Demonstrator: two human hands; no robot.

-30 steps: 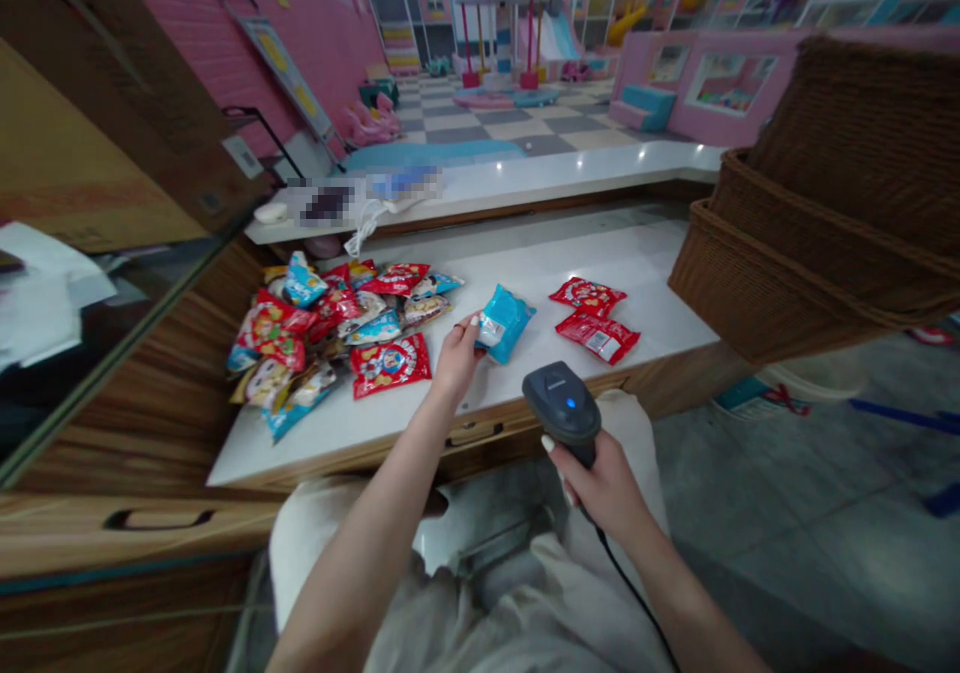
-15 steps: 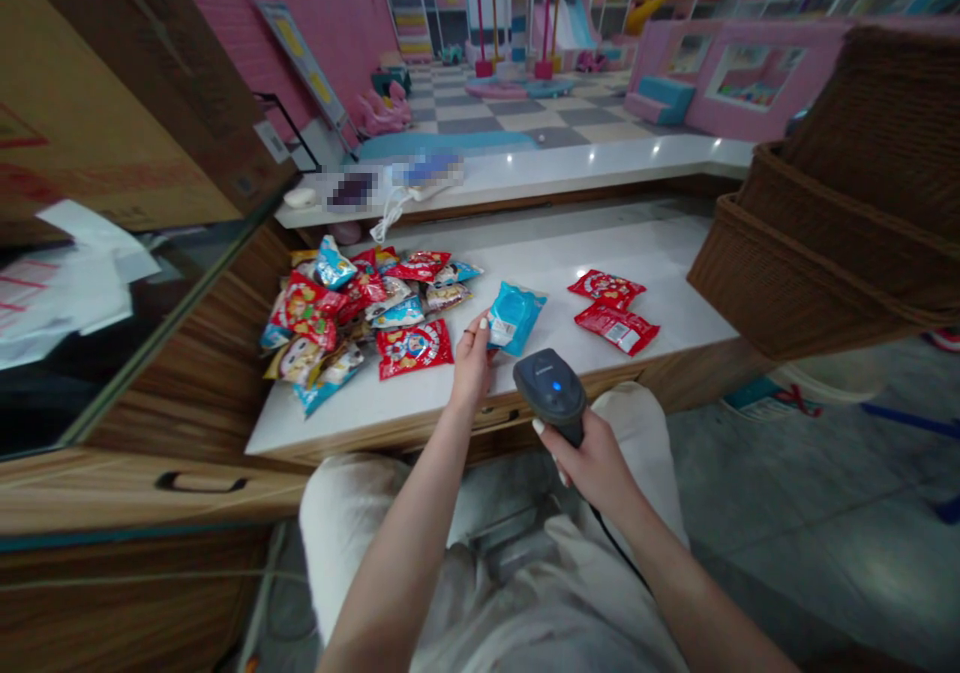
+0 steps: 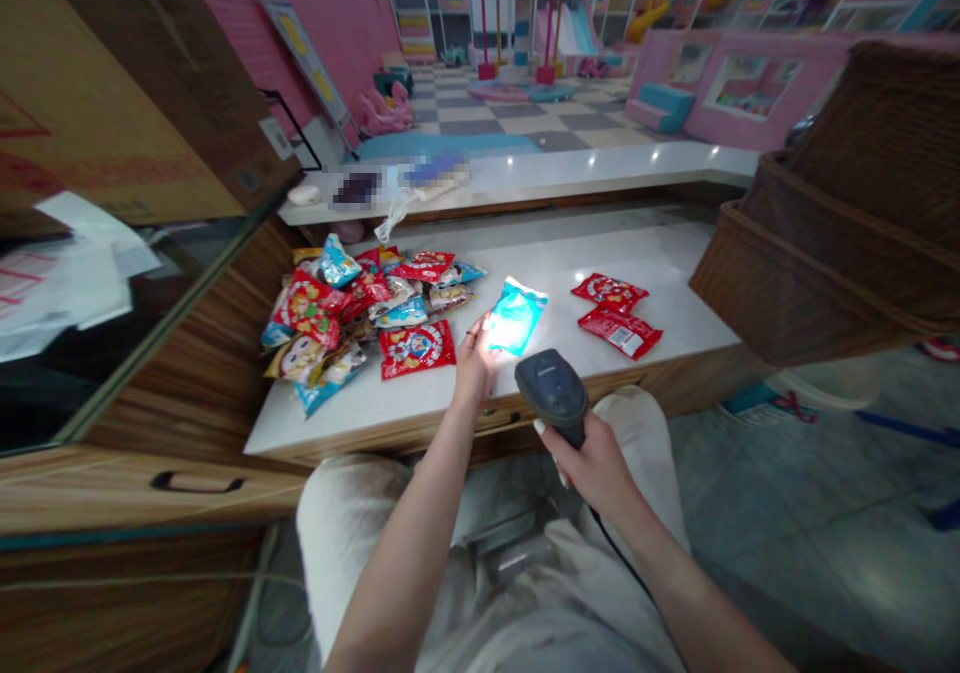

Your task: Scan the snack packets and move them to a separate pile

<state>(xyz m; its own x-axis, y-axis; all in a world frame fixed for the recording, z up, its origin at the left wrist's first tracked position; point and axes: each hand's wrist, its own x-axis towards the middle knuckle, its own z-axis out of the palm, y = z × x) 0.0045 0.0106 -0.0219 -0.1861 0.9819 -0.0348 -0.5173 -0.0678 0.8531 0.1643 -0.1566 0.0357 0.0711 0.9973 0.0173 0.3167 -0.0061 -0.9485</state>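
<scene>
My left hand grips a blue snack packet by its left edge, tilted just above the white counter. A bright patch of light washes out the packet's middle. My right hand is wrapped round the handle of a dark barcode scanner, whose head points at the packet from close by. To the left lies a heap of red, blue and yellow snack packets, with a red packet at its near edge. Two red packets lie on the right, an upper one and a lower one with its barcode showing.
Stacked wicker baskets stand at the counter's right end. A large cardboard box and papers are on the left. A raised white ledge runs along the back, carrying a white cable. The scanner's cord hangs by my right forearm.
The scanner's light now shines brightly on the blue packet, and the blue dot on the scanner's head has gone dark. Both hands keep nearly the same place.
</scene>
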